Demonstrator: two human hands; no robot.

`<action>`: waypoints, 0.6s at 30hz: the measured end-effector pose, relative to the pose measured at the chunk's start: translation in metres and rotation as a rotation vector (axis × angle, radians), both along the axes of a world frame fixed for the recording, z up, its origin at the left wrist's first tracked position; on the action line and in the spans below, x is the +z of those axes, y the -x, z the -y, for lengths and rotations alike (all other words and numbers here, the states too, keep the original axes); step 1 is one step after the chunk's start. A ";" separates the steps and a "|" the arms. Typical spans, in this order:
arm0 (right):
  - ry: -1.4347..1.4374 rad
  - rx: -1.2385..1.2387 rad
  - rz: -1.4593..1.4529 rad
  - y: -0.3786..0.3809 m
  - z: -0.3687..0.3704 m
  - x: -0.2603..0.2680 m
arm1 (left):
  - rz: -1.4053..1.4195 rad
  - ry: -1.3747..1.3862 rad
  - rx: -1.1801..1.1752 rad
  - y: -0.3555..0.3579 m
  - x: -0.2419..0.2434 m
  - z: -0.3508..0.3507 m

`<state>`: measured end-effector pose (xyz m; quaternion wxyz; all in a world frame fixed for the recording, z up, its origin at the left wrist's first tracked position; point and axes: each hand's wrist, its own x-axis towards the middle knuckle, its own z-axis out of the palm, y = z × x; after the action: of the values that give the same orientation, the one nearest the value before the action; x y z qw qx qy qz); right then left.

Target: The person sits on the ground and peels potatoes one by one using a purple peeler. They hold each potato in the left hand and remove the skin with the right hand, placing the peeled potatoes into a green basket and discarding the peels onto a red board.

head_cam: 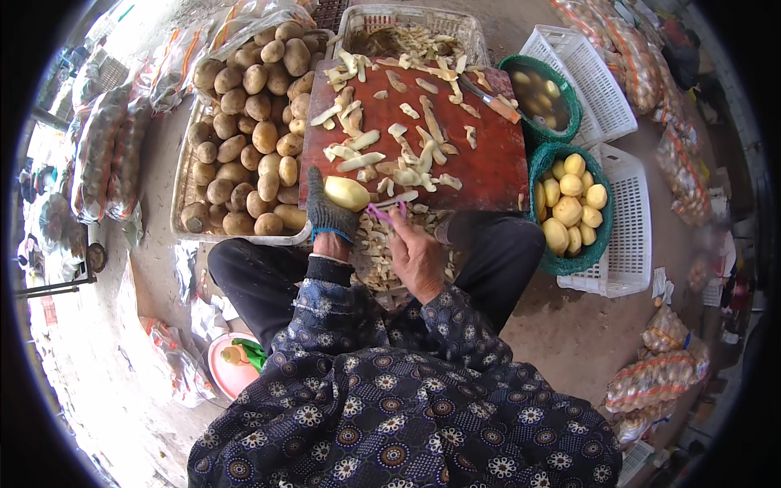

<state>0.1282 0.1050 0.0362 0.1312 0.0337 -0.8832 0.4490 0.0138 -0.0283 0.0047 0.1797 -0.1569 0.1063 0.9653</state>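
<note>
My left hand [326, 210], in a grey knitted glove, grips a mostly peeled potato [346, 194] over the near left edge of the red board [488, 158]. Bare and gloveless, my right hand [418, 253] holds a vegetable peeler [387, 211] with a pinkish-purple handle just right of the potato. Strips of potato peel [361, 161] lie scattered across the board. Below the peeler, more peelings [375, 244] cover the ground between my knees. A knife [497, 105] with an orange handle rests at the board's far right.
Unpeeled potatoes [264, 137] fill a crate on the left. On the right, peeled potatoes [567, 198] sit in a green-netted container [601, 244]; beyond it, a bucket [573, 110] holds potatoes in water. White crates [628, 226] stand alongside. A peel-filled basket [409, 18] is at the back.
</note>
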 end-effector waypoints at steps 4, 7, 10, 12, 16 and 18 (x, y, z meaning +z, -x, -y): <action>0.290 -0.062 -0.007 0.034 0.010 -0.010 | 0.116 -0.077 -0.047 -0.007 0.008 -0.012; 0.453 -0.059 -0.006 0.044 0.014 -0.007 | 0.076 -0.067 -0.044 -0.015 0.006 -0.016; 0.800 -0.026 0.310 0.040 0.006 0.002 | 0.032 -0.046 -0.032 -0.011 -0.004 -0.012; 0.844 -0.094 0.345 0.033 -0.013 0.006 | -0.033 0.047 0.048 -0.013 -0.003 -0.020; 0.282 -0.005 -0.137 0.029 -0.011 -0.002 | 0.030 0.097 0.007 -0.012 -0.015 -0.018; 0.054 0.078 -0.143 0.017 -0.005 0.003 | 0.023 0.096 -0.054 -0.007 -0.040 -0.012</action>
<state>0.1112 0.1104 0.0395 0.1773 0.0966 -0.8570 0.4741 0.0206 -0.0168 -0.0354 0.1990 -0.1735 0.1544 0.9521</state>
